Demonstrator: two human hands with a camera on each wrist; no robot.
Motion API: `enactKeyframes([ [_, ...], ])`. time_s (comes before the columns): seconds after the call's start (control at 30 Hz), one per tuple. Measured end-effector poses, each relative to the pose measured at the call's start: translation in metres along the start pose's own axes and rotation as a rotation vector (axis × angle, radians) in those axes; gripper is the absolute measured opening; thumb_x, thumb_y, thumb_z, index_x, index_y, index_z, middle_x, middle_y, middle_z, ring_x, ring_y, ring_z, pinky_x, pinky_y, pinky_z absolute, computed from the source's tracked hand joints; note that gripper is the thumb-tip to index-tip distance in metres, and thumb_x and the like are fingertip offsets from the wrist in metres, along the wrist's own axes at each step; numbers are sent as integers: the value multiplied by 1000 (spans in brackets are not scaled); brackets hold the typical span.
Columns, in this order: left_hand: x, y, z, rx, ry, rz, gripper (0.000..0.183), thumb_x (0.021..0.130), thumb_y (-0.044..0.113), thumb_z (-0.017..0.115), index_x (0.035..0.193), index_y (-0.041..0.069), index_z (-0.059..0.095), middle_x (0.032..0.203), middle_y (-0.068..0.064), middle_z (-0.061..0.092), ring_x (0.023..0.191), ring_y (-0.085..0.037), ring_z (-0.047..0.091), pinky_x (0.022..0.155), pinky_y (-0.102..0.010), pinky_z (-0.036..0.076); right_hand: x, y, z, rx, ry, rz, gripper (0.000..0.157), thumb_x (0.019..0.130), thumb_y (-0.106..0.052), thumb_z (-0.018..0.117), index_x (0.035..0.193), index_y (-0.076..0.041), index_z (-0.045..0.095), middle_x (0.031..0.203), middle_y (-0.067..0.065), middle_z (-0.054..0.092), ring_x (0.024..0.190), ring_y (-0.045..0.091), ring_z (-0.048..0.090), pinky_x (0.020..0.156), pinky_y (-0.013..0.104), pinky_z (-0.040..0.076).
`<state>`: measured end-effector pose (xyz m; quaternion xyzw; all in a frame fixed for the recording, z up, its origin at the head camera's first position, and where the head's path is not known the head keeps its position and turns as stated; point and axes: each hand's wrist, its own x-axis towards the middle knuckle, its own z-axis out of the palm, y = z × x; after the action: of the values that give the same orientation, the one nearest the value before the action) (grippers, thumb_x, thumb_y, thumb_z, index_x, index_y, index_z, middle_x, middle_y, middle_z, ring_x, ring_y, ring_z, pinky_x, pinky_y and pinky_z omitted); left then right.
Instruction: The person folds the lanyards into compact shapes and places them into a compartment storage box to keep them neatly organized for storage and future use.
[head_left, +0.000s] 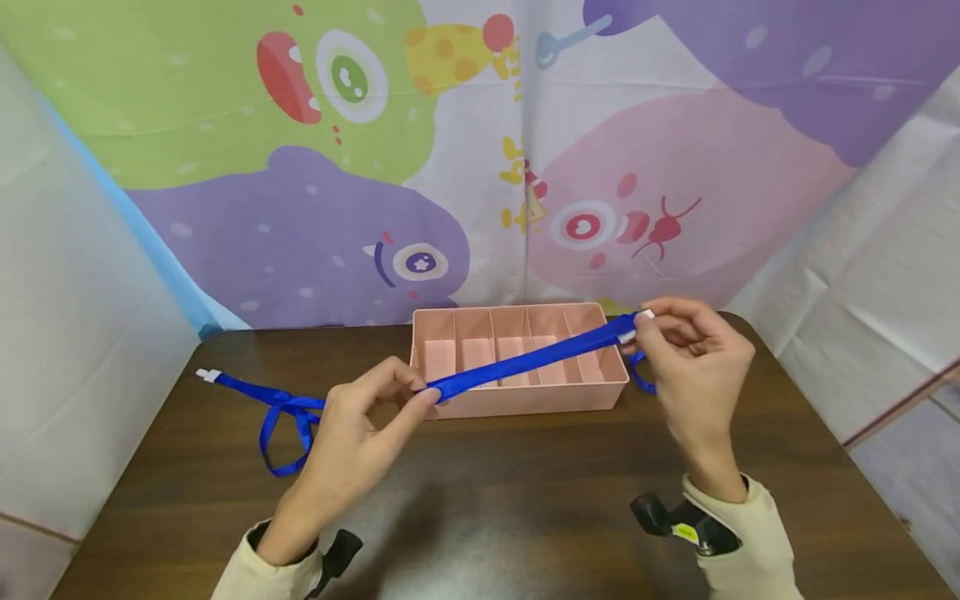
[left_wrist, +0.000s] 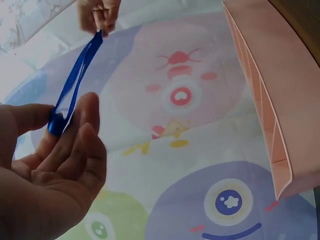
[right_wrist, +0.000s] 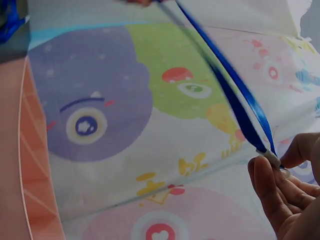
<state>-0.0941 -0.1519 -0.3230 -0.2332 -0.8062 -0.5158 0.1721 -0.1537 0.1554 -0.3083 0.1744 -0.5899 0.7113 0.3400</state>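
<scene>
A blue lanyard (head_left: 528,361) is stretched between both hands, slanting up to the right in front of the pink box. My left hand (head_left: 375,425) pinches its looped end between thumb and forefinger; in the left wrist view the blue fold (left_wrist: 56,125) lies over the forefinger. My right hand (head_left: 701,367) pinches the other end at a white plastic clip (right_wrist: 268,156), where the two strands come together. Another blue lanyard (head_left: 285,417) with a white clip (head_left: 207,376) lies coiled on the table at the left, partly hidden behind my left hand.
The pink box (head_left: 517,402), split into several compartments, stands at the back of the dark wooden table (head_left: 525,500). Beside its right end lies a blue loop (head_left: 641,375), partly behind my right hand. A cartoon-print curtain (head_left: 480,167) hangs behind, with white cloth at both sides.
</scene>
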Motion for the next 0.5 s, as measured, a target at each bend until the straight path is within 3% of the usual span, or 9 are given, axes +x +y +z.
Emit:
enactKeyframes([
  [0.23,-2,6,-2,-145,74,70,17,90,-6,68,89,10,60,79,0,73,70,-17,71,69,-27,57,-6,4,4,-9,-54,-6,12,82,18,66,93,21,63,69,13,69,52,16,66,52,22,55],
  [0.5,-1,6,-8,-197,44,62,20,88,-10,68,95,5,56,77,-2,72,67,-17,70,66,-30,58,-7,3,5,-94,-116,-115,18,85,18,63,102,16,70,72,12,69,58,13,67,53,18,53],
])
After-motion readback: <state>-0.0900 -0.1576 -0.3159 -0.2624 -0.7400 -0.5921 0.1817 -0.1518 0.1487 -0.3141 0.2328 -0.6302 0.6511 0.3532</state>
